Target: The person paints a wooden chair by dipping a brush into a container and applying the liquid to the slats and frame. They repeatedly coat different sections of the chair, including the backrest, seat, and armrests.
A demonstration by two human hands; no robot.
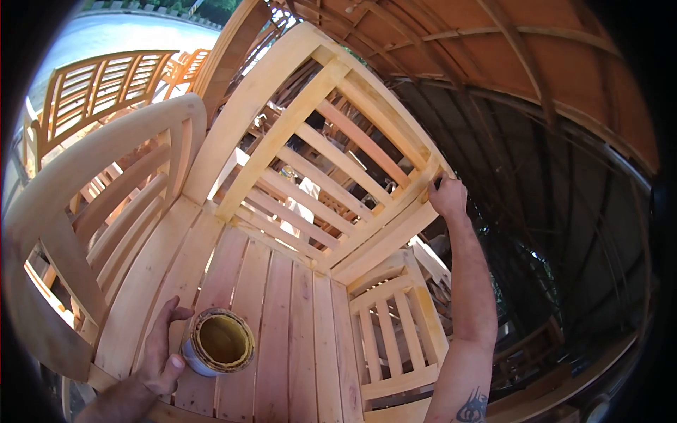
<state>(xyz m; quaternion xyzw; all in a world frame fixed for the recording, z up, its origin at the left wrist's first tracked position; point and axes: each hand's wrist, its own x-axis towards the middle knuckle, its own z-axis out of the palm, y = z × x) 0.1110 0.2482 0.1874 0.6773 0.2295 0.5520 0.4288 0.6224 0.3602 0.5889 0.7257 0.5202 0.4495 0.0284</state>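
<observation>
A small open tin can (pixel 220 343) of yellow-brown liquid, its rim smeared, is at the lower left over the bench seat. My left hand (pixel 162 349) is closed round its left side, thumb and one finger showing; the other fingers are hidden. Up at the right end of the slatted wooden backrest (pixel 282 151), my right hand (pixel 449 197) is closed and pressed near the corner joint. Something small and dark shows at its fingertips, too little to name. Parts of the backrest frame look yellower than the pale wood around them.
Plank seat boards (pixel 293 331) lie below, between a curved left armrest (pixel 106 141) and a slatted right side (pixel 395 328). Other wooden benches (pixel 106 81) stand outside at the upper left. Behind the slats, a person in light clothing (pixel 302 204) is partly visible.
</observation>
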